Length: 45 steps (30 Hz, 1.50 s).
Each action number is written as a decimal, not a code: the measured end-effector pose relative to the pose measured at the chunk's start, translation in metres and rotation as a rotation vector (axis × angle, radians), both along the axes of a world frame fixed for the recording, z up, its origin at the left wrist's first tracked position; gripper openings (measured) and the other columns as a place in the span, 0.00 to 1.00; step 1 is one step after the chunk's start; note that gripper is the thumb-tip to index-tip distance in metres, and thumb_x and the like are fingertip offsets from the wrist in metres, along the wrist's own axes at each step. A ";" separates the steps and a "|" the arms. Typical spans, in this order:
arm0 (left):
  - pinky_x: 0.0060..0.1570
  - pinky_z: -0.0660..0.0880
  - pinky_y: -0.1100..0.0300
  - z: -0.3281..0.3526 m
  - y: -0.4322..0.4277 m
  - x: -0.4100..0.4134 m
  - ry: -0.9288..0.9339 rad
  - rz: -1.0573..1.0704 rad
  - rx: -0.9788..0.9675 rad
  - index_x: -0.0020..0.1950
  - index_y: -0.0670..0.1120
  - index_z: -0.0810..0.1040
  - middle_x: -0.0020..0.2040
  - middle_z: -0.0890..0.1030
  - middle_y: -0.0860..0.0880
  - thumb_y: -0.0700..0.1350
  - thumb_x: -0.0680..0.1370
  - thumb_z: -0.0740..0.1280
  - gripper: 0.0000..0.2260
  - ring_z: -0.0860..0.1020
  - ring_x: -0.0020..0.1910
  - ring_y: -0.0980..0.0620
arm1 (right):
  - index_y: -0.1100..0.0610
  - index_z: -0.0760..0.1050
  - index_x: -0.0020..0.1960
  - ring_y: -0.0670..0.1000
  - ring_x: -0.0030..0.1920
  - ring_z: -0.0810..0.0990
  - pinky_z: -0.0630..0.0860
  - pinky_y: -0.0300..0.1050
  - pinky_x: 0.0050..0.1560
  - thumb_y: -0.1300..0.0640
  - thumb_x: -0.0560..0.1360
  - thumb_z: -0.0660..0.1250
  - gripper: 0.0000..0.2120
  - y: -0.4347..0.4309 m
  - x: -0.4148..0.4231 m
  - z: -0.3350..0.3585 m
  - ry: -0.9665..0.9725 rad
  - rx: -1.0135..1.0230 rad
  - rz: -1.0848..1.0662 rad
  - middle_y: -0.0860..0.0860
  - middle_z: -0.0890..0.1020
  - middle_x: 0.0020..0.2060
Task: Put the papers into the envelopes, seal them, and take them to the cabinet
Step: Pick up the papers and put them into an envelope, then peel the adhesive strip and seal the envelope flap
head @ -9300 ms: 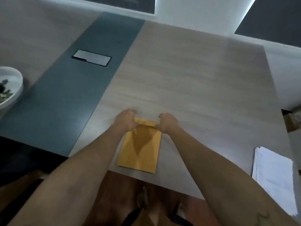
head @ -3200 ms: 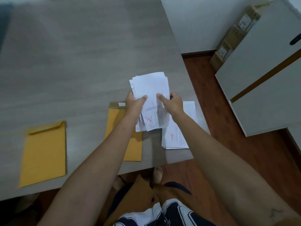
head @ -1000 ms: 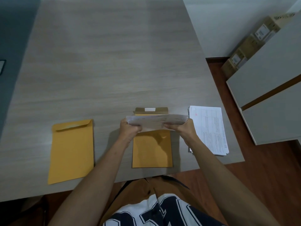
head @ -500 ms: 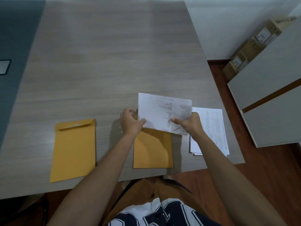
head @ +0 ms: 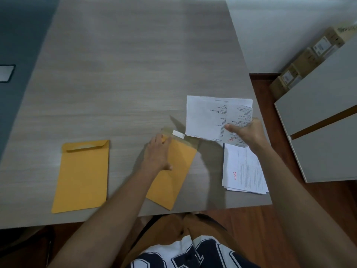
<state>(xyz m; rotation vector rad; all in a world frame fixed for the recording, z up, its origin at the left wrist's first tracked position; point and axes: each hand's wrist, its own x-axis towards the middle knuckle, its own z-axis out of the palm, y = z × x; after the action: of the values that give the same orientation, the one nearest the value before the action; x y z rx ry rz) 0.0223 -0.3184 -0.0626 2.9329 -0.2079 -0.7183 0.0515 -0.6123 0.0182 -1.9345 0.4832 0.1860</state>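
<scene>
Envelope (head: 173,171) now tilted beside stack (head: 243,171)

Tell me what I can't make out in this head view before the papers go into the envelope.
- Mouth of the middle envelope: covered by the left hand, so open or not is unclear.
- Text on the sheets in the right hand: too small, blurred.
- Sheet count in the stack on the table: edges too fine.
- Left envelope: contents hidden.
- Cabinet: cut off by the right edge.
</scene>
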 end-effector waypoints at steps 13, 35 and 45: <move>0.64 0.71 0.48 0.009 0.014 0.018 -0.014 -0.175 0.112 0.71 0.55 0.60 0.71 0.60 0.43 0.58 0.54 0.83 0.51 0.63 0.69 0.43 | 0.59 0.80 0.57 0.54 0.46 0.85 0.82 0.46 0.43 0.59 0.68 0.79 0.19 0.011 0.002 -0.013 0.080 -0.072 0.128 0.53 0.84 0.52; 0.65 0.68 0.51 0.011 0.016 0.009 -0.131 -0.372 0.090 0.74 0.58 0.56 0.76 0.55 0.41 0.56 0.59 0.82 0.51 0.64 0.71 0.42 | 0.58 0.83 0.51 0.54 0.48 0.85 0.80 0.47 0.48 0.67 0.65 0.78 0.15 0.028 0.039 -0.032 0.425 -0.046 0.473 0.52 0.86 0.48; 0.76 0.48 0.40 0.005 0.007 -0.008 0.057 -0.060 -0.180 0.78 0.56 0.33 0.80 0.44 0.40 0.69 0.56 0.78 0.67 0.41 0.79 0.39 | 0.60 0.83 0.52 0.51 0.43 0.86 0.81 0.42 0.40 0.67 0.65 0.79 0.16 0.038 0.029 -0.050 0.449 0.063 0.419 0.52 0.87 0.46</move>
<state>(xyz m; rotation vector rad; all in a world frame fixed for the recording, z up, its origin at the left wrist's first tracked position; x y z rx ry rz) 0.0145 -0.3118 -0.0574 2.7429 -0.3378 -0.7485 0.0801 -0.5745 -0.0315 -1.9122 0.3479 0.9073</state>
